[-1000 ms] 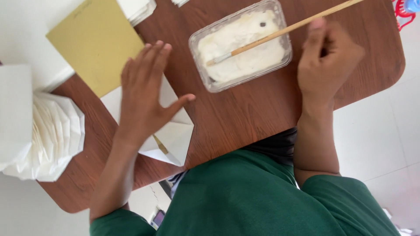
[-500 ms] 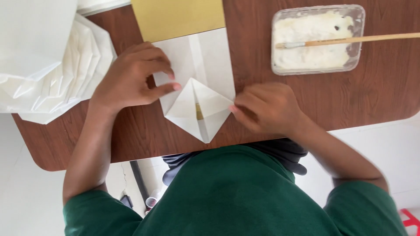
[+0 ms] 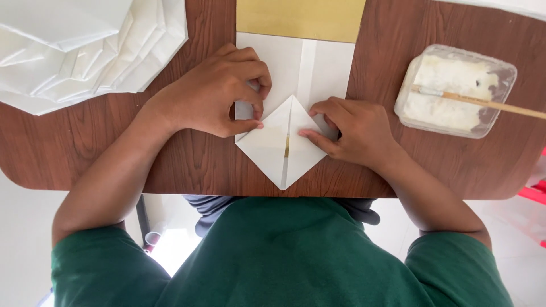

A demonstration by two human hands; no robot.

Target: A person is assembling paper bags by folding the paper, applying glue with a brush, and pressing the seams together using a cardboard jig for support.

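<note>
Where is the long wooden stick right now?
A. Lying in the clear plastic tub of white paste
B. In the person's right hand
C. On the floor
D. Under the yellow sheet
A: the thin wooden stick lies across the clear plastic tub of white paste, while both the left hand and right hand press on the folded white paper.

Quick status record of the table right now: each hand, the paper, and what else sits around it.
left hand: fingers curled, pressing the left flap of the folded white paper
right hand: fingertips pressing the right flap
folded white paper: two flaps meet at a centre seam, point toward the person
gold sheet: beyond the paper, at the far edge
clear tub of white paste: right side, wooden stick resting in it
pleated white paper stack: far left
table: brown wood
</note>
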